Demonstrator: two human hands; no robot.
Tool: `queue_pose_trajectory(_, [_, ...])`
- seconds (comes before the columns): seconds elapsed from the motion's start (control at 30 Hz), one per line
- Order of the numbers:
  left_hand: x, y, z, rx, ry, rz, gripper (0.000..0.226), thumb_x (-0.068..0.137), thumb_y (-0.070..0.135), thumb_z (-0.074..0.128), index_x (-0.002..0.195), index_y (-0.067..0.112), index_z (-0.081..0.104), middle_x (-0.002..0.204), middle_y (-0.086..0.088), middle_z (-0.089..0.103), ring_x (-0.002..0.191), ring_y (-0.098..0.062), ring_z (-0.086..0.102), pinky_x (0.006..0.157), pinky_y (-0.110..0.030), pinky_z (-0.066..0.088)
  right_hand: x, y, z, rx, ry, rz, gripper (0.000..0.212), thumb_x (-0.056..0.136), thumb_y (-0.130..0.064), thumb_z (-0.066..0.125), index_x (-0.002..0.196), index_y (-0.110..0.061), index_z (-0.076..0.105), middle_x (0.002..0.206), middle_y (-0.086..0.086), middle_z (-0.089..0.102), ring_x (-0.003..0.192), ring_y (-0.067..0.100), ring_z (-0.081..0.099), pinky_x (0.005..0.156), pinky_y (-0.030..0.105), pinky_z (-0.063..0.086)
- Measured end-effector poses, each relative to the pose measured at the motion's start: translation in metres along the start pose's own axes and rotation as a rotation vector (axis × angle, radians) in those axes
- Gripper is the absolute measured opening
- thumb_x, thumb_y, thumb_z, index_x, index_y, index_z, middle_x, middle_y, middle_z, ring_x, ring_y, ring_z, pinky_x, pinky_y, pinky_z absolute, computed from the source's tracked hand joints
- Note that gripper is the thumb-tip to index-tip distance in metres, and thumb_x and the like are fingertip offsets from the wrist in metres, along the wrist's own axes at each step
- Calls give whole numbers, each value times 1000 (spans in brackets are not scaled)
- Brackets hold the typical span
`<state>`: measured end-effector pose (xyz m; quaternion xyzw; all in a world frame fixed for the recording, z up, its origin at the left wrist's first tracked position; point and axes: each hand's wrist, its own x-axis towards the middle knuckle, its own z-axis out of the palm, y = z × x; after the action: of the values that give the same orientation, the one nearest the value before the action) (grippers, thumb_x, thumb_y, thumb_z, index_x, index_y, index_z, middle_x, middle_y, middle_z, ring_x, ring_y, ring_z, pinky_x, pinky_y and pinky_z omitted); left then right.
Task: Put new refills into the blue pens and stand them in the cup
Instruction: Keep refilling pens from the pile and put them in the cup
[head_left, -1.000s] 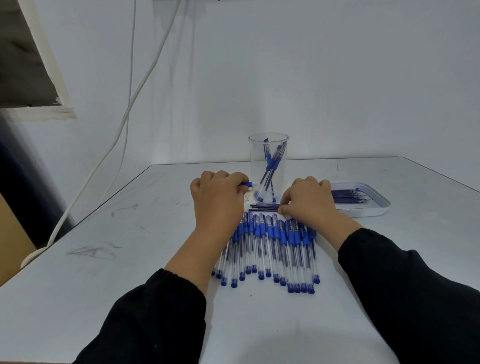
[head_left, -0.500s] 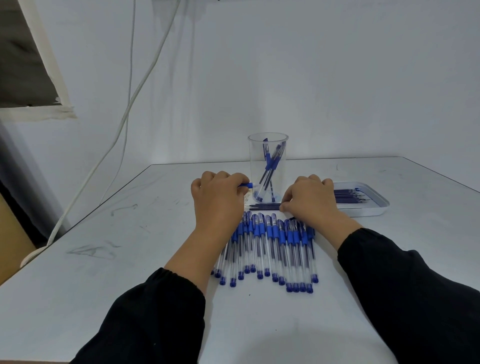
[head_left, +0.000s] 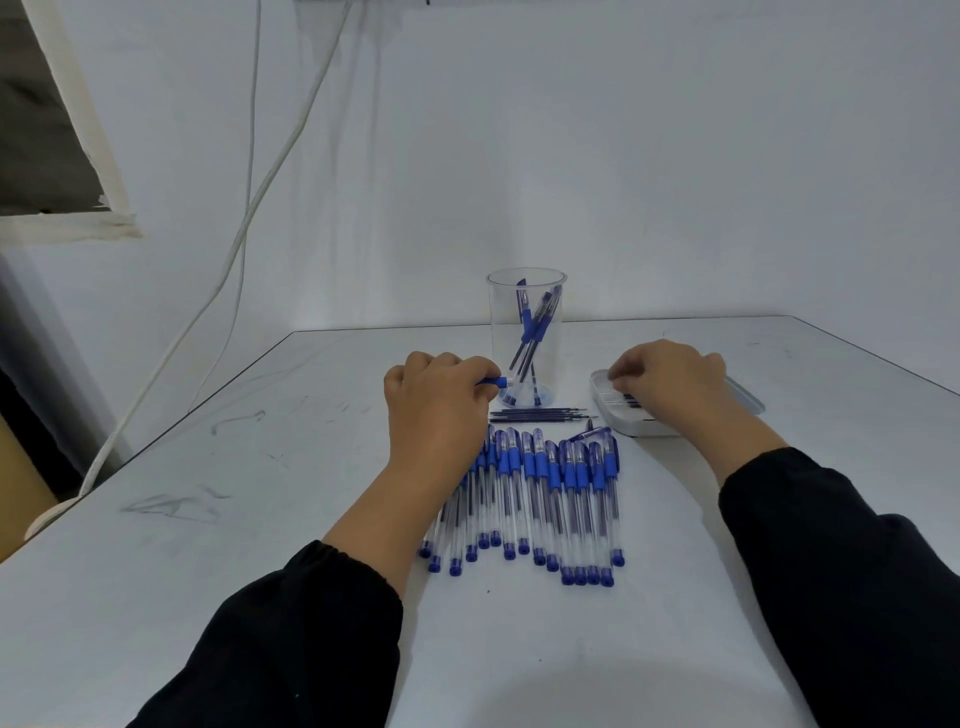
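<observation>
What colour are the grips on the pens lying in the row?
Blue grips on clear barrels, seen in the head view.

Cup (head_left: 525, 332) behind loose refills (head_left: 540, 414), row of pens (head_left: 540, 493) in front, tray (head_left: 748, 402) right of cup

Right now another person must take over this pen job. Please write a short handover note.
Left hand grips a blue pen beside the cup.
Right hand reaches into the tray of refills; whether it holds one is hidden.
Done: a few pens stand in the cup.
Loose refills lie in front of the cup.
Left: the row of pens flat on the table is not yet in the cup.
</observation>
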<state>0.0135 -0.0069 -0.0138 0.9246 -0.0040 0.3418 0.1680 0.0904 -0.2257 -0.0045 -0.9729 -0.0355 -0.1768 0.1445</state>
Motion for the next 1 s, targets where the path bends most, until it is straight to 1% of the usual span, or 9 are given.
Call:
queue_pose_trajectory(0.1, [-1,1,1,-6,-10,10,21,95,33,49,110,35,64,103,8,64,108,-17,43,95,-31,18,1,18,-4,-103,-82,65,17,91,-25,55,88,-40,62,111,-7,66,111,21,55,95,38,26])
queue_pose_trajectory(0.23, [-2,3,2,-12,-10,21,22,95,32,49,110,35,65,101,8,64,106,-17,43,95,-32,19,2,26,-3,-149,-164,109,15,89,-24,60,87,-40,62,111,-6,64,109,21,54,95,36,26])
queue_pose_trajectory(0.5, [-3,5,2,-17,-34,29,23,96,33,48,112,36,63,102,8,64,108,-16,43,95,-32,19,2,26,2,-217,-166,106,15,88,-25,60,82,-39,63,106,-5,64,106,21,55,94,36,29])
queue_pose_trajectory(0.6, [-4,6,2,-14,-46,24,23,96,34,47,113,36,63,103,8,64,108,-16,43,96,-32,19,0,27,3,-236,-157,87,15,90,-27,57,81,-38,60,105,-6,64,104,21,55,93,36,30])
queue_pose_trajectory(0.67, [-4,5,2,-13,-47,21,23,96,34,47,113,36,63,104,9,64,108,-16,43,96,-33,20,-1,28,2,-219,-118,65,15,94,-27,51,85,-39,56,106,-7,64,105,20,54,93,36,30])
queue_pose_trajectory(0.73, [-4,5,2,-15,-46,16,23,96,34,47,113,37,63,105,9,64,109,-16,43,97,-33,20,-1,27,1,-157,-32,16,18,97,-25,45,88,-39,53,104,-9,65,103,20,54,91,37,27])
queue_pose_trajectory(0.83, [-3,5,2,-25,-44,3,23,96,36,48,113,38,63,104,9,63,109,-16,43,97,-34,20,-2,17,-2,-24,81,-143,21,99,-23,43,93,-38,57,89,-13,65,98,18,54,94,38,24])
queue_pose_trajectory(0.9, [-3,5,2,-29,-44,-5,23,96,36,48,113,39,63,103,9,63,108,-16,43,98,-34,20,-4,5,-4,74,77,-258,17,98,-25,48,95,-35,61,82,-16,60,95,14,53,99,39,23])
queue_pose_trajectory(1.0, [-3,4,2,-28,-47,-12,23,95,37,48,113,39,63,103,9,63,109,-15,42,98,-34,20,-9,-9,-5,161,54,-373,14,97,-28,51,96,-34,64,86,-15,61,92,8,48,102,37,22])
